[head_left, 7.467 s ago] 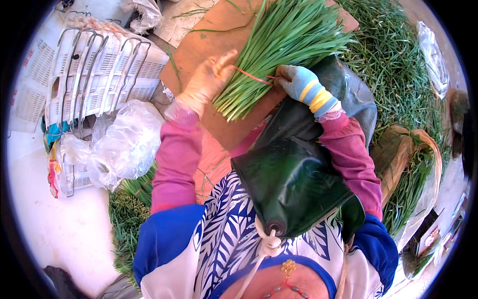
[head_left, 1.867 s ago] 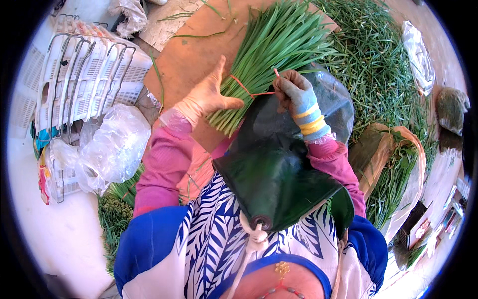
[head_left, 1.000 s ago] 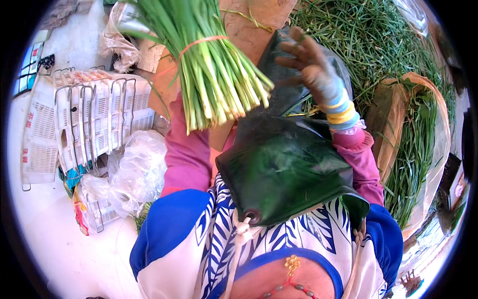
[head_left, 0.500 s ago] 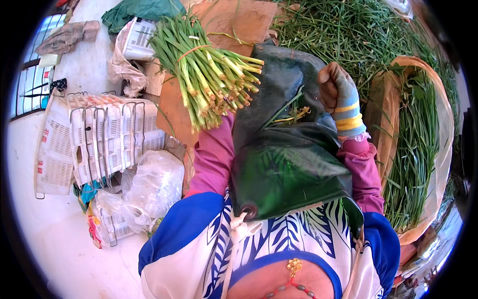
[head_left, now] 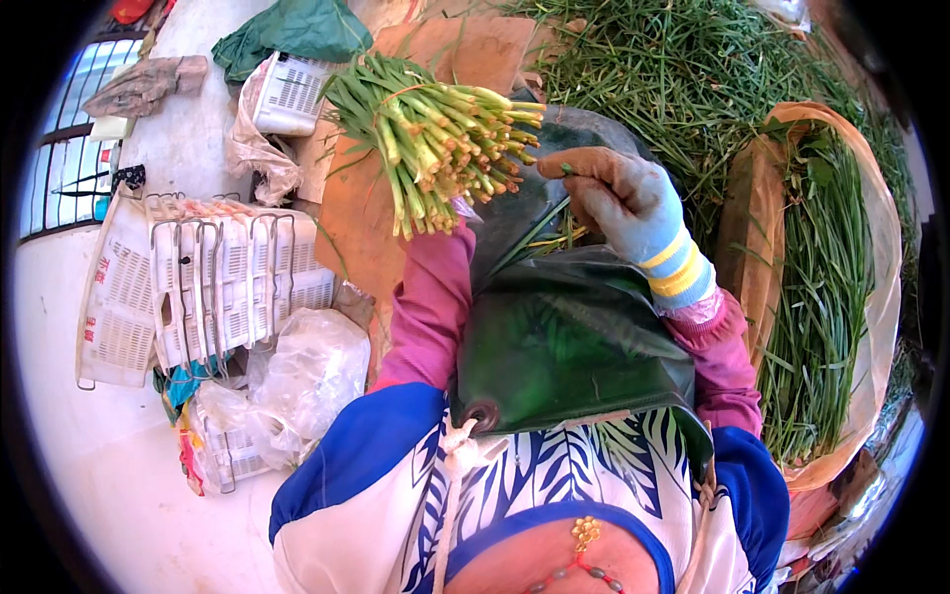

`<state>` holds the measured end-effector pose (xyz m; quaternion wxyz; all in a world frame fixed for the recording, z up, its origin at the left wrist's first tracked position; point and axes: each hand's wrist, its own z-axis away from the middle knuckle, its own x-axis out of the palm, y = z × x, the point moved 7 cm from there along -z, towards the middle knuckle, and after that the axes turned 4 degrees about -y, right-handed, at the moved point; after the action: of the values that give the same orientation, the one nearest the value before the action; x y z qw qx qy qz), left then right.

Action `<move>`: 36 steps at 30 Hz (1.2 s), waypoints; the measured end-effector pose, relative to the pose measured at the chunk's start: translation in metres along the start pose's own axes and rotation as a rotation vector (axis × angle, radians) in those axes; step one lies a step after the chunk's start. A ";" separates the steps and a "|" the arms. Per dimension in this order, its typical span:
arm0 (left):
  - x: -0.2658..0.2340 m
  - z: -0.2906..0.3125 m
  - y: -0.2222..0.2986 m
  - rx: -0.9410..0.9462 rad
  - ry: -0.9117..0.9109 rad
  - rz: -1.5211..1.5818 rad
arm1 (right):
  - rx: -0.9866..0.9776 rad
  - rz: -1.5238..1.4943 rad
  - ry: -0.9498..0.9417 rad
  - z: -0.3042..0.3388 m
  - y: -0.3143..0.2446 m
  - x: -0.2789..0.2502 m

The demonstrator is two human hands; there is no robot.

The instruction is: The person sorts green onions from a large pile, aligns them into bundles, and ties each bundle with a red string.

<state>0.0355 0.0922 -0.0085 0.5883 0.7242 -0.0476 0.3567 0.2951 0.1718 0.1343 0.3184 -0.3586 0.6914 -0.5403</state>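
Observation:
A thick bundle of leafy green stalks point(head_left: 450, 139) is held up left of centre, its pale cut ends facing right and toward me. A thin reddish band point(head_left: 404, 91) goes round it. My left hand point(head_left: 465, 210) is almost wholly hidden under the bundle and bears it from below; only a sliver shows beneath the stalk ends. My right hand point(head_left: 618, 188), in a soiled light-blue knitted glove with a yellow-striped cuff, is close to the right of the cut ends. Its forefinger and thumb pinch a small green bit point(head_left: 566, 169). The dark green apron point(head_left: 574, 337) covers my lap.
Loose green leaves point(head_left: 673, 79) are heaped at the far right. An orange-rimmed sack point(head_left: 886, 218) full of long greens stands on the right. White plastic crates point(head_left: 242, 267) with wire handles and a clear plastic bag point(head_left: 317, 361) are at left. Cardboard point(head_left: 371, 208) lies beneath the bundle.
My right hand has moved left from above the apron's right side to beside the cut ends, its fist loosening to a pinch. The bundle has shifted slightly right and tipped its ends toward me.

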 end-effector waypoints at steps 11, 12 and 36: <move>0.072 -0.010 -0.027 -0.119 -0.109 0.177 | -0.584 0.937 0.311 0.007 -0.070 0.006; 0.076 -0.009 -0.027 -0.127 -0.113 0.166 | -0.553 1.006 0.270 0.005 -0.067 0.011; 0.204 -0.041 0.084 0.342 -0.072 -0.369 | -0.243 0.042 0.505 -0.049 -0.048 -0.082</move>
<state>0.1265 0.1747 0.1786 0.5102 0.8218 0.1256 0.2203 0.3058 0.2580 0.1959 0.1021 -0.2336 0.8159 -0.5190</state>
